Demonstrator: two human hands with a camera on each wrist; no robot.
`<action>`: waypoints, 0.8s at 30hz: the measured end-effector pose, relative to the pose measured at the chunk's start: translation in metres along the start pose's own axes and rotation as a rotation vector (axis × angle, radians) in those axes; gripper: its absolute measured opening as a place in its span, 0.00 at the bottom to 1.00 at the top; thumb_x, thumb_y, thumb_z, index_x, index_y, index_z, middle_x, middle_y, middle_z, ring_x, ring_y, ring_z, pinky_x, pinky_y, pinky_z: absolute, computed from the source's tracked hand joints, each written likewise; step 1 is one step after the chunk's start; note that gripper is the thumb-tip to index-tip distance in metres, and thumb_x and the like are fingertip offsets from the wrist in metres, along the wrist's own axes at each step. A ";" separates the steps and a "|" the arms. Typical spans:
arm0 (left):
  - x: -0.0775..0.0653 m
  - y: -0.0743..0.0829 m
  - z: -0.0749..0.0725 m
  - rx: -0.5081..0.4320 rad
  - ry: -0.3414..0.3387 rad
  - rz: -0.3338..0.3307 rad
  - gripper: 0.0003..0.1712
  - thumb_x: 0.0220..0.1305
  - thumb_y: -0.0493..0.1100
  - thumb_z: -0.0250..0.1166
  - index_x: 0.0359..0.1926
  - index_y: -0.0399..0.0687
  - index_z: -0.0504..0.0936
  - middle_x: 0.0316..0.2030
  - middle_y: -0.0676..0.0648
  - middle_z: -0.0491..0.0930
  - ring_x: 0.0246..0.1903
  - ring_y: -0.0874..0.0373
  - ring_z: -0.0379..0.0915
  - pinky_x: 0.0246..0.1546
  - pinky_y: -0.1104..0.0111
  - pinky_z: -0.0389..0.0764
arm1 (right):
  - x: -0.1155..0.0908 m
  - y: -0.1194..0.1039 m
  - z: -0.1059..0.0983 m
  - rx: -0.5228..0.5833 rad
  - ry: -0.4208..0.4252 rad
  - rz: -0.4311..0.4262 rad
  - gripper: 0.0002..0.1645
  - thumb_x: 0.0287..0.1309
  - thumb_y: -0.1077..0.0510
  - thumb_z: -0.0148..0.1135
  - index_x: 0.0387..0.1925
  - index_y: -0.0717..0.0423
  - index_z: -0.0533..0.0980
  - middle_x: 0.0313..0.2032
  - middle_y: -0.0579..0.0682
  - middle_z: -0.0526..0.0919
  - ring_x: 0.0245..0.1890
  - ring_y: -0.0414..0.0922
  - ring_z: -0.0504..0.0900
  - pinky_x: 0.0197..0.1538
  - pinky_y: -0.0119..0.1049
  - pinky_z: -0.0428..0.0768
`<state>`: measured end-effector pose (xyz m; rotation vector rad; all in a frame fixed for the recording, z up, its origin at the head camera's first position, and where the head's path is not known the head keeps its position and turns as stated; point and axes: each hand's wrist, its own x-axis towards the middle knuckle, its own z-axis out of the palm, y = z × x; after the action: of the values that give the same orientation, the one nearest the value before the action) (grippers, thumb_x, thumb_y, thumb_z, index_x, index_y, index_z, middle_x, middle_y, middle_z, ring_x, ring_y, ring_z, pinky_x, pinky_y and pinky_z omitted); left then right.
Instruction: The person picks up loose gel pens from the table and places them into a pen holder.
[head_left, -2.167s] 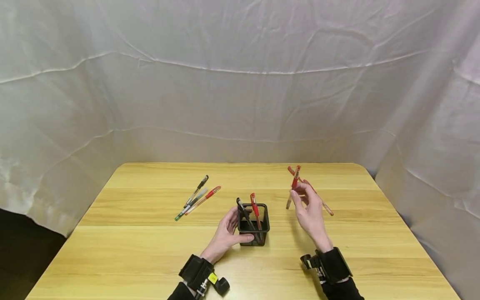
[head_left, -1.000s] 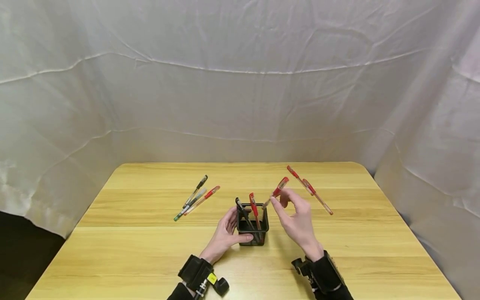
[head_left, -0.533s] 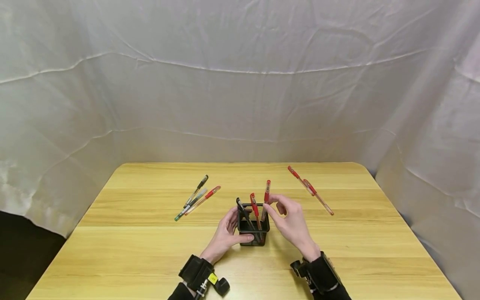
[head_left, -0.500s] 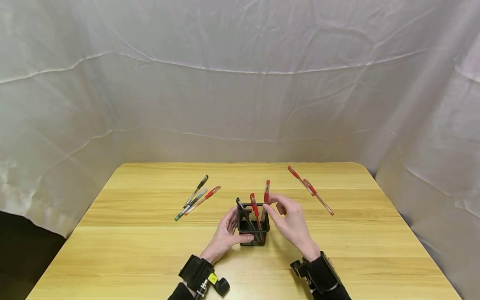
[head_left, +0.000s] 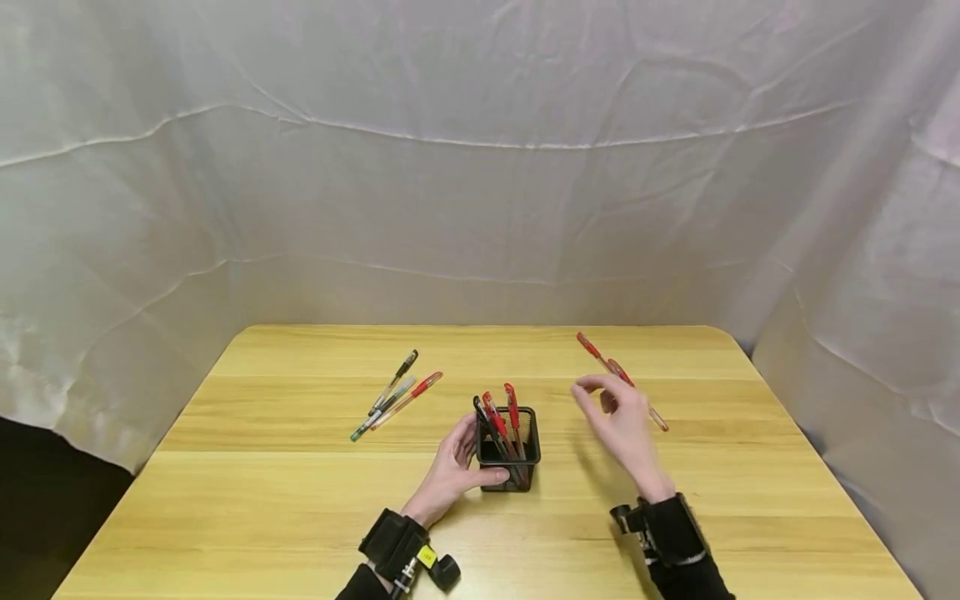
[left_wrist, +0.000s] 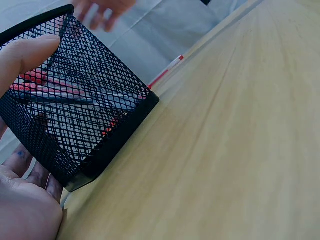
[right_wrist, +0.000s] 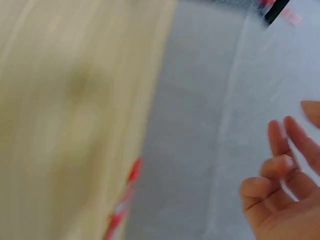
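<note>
Your left hand point(head_left: 452, 477) gripped the mesh cup point(head_left: 523, 477), while your right hand point(head_left: 624, 423), fingers point(right_wrist: 278, 140) loosely bent around nothing, was nearer the two red pens point(head_left: 588, 344) on the counter point(head_left: 300, 500) at its 12 o'clock, running from 11 to 5.

wooden table point(head_left: 525, 546), black mesh cup point(head_left: 517, 462), three pens point(head_left: 389, 405) together, two red pens point(head_left: 620, 372)

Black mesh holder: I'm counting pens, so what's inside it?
Two red pens and one black pen lean inside. The mesh front partly covers their lower ends; anything smaller there is unclear.
</note>
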<state>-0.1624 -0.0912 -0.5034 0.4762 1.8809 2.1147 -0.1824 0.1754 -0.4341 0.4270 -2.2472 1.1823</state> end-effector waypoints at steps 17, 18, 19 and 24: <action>0.000 0.003 0.001 -0.017 0.007 -0.008 0.64 0.52 0.40 0.79 0.79 0.37 0.45 0.79 0.38 0.50 0.80 0.44 0.41 0.82 0.52 0.42 | 0.035 0.077 -0.071 -0.388 -0.480 0.374 0.26 0.64 0.55 0.63 0.55 0.73 0.73 0.45 0.72 0.79 0.41 0.62 0.79 0.41 0.52 0.79; 0.000 0.003 0.001 -0.016 0.006 -0.011 0.64 0.52 0.40 0.79 0.79 0.37 0.44 0.79 0.38 0.49 0.80 0.44 0.40 0.82 0.52 0.41 | 0.036 0.079 -0.072 -0.399 -0.495 0.384 0.26 0.65 0.55 0.63 0.55 0.72 0.73 0.43 0.71 0.79 0.39 0.60 0.79 0.40 0.49 0.78; 0.000 0.003 0.001 -0.014 0.007 -0.015 0.64 0.52 0.40 0.79 0.79 0.36 0.44 0.80 0.38 0.48 0.80 0.44 0.40 0.82 0.51 0.41 | 0.038 0.081 -0.073 -0.410 -0.505 0.389 0.25 0.64 0.55 0.63 0.53 0.72 0.73 0.41 0.69 0.79 0.37 0.58 0.78 0.38 0.46 0.77; -0.001 0.003 0.002 -0.016 0.006 -0.020 0.65 0.52 0.40 0.78 0.79 0.36 0.43 0.80 0.37 0.46 0.80 0.43 0.39 0.82 0.51 0.41 | 0.044 0.085 -0.067 -0.466 -0.518 0.342 0.20 0.62 0.56 0.66 0.47 0.69 0.76 0.32 0.61 0.78 0.25 0.48 0.74 0.31 0.37 0.70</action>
<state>-0.1612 -0.0905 -0.5001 0.4457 1.8633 2.1192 -0.2387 0.2776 -0.4323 0.1731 -3.0378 0.6990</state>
